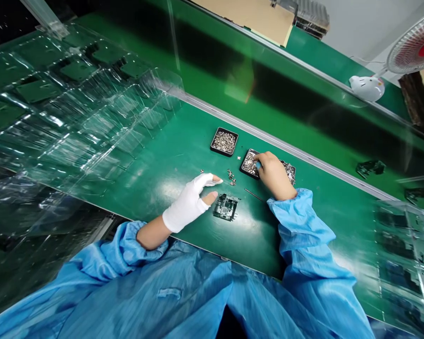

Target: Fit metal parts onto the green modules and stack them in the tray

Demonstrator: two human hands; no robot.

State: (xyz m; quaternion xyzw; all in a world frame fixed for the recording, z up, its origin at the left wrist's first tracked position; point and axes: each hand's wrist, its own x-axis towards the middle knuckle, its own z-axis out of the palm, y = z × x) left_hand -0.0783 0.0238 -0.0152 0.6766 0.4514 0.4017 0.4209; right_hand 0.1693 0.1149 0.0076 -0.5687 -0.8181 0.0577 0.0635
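Observation:
My left hand (191, 202), in a white glove with bare fingertips, rests at the green table with thumb and fingers apart. Just beyond its fingertips lies a small dark electronic assembly (226, 207) with pins along its edges; I see no contact. My right hand (273, 173) reaches into a black tray of small shiny metal parts (249, 163). Its fingers are bent together in a pinch, with a bit of blue at one fingertip, and what they hold is hidden. Partly behind this hand is another tray of metal parts (289, 172).
A third parts tray (224, 141) sits further back. Loose metal pieces (231, 177) and a thin rod-like tool (253, 194) lie mid-table. Clear plastic trays (92, 103) are piled at left; another tray (406, 254) holds dark assemblies at right. A fan (415, 47) stands behind the barrier.

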